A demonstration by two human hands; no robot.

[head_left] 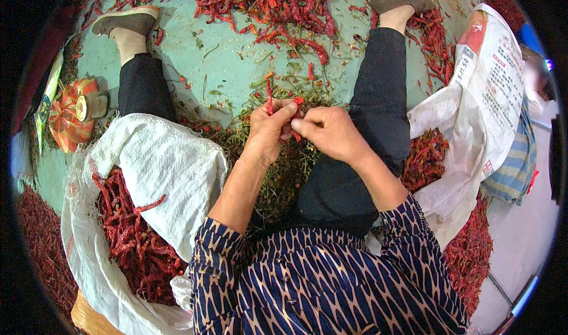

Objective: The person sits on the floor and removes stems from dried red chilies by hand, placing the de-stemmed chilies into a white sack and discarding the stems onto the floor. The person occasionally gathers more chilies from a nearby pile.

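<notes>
Dried red chili peppers (269, 97) are gripped in my left hand (268, 128), one pointing up past the fingers. My right hand (330, 133) meets it from the right, with thumb and forefinger pinched at a red chili piece; whether they grip it is hard to tell. Below both hands lies a heap of green and brown chili stems (284, 179) between my legs. Beyond them, a pile of dried red chilies (266, 2) spreads over the green floor (186, 69).
At left stands an open white woven sack (73, 228) holding red chilies (137, 246). A printed white sack (492, 95) with chilies (426, 157) is at right. A jar with a round lid (81, 108) sits beside an orange ribbed thing (66, 117). A blurred person (537, 75) is at far right.
</notes>
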